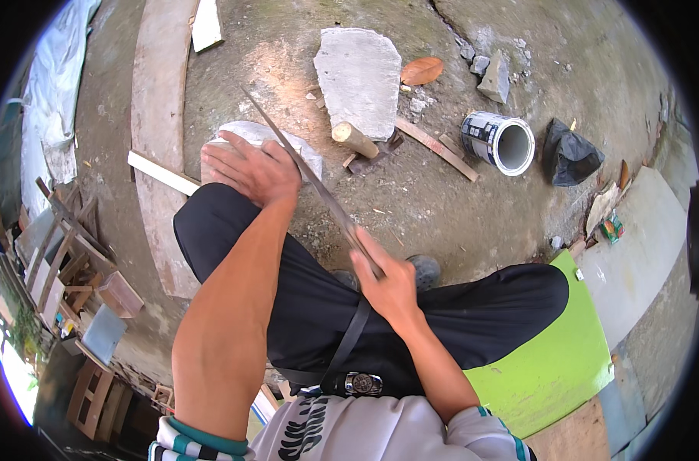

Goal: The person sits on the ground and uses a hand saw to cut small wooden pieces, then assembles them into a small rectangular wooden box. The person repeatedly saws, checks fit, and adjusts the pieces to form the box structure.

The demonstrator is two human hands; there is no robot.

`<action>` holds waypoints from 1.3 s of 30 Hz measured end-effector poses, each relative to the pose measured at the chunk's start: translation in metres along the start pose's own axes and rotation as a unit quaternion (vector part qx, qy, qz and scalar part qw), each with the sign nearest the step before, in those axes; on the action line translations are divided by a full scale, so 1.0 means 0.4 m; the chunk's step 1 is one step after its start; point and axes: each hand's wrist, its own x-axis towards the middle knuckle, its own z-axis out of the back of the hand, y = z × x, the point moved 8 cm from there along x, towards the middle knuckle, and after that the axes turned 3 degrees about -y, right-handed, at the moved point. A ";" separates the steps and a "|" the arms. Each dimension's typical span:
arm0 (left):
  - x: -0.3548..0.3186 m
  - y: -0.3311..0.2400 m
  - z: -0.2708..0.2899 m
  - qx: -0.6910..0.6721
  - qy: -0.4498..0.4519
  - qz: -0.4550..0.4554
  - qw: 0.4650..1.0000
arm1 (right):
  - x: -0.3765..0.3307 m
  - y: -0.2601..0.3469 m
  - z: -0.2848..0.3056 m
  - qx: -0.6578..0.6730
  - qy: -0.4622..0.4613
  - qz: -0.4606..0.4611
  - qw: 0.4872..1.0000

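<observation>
My right hand (386,283), slightly blurred, is closed at the near end of a long, tapering metal blade (322,190). The blade slants away to the upper left and passes beside my left thumb. Whether it has teeth cannot be made out, and its handle is hidden. My left hand (251,167) lies flat with its fingers stretched over a pale, block-like piece (210,160), just beyond my left knee. A whitish stone slab (311,154) shows past that hand. A narrow pale wood strip (163,172) reaches from the left toward my knee.
Ahead lie a flat grey stone (359,73), a tool with a round wooden handle (354,138) and a thin wood strip (442,150). To the right are a tipped paint can (488,142) and a black plastic bag (571,157). A long board (159,115) runs along the left.
</observation>
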 end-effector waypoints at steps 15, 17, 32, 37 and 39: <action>0.000 -0.010 0.002 -0.015 0.010 -0.002 1.000 | -0.045 -0.006 0.039 0.058 -0.027 0.023 0.998; -0.001 -0.013 0.002 -0.018 0.009 -0.005 1.000 | 0.011 -0.001 0.001 0.028 -0.010 -0.006 1.000; -0.007 -0.024 -0.006 -0.020 0.006 -0.019 1.000 | 0.138 0.032 -0.066 0.010 0.018 -0.022 1.000; 0.001 -0.007 -0.002 -0.022 0.007 -0.011 1.000 | 0.048 0.025 -0.003 0.000 -0.012 0.040 0.999; 0.002 -0.009 0.005 -0.017 0.011 -0.008 1.000 | -0.025 -0.008 0.054 0.014 -0.039 0.085 0.995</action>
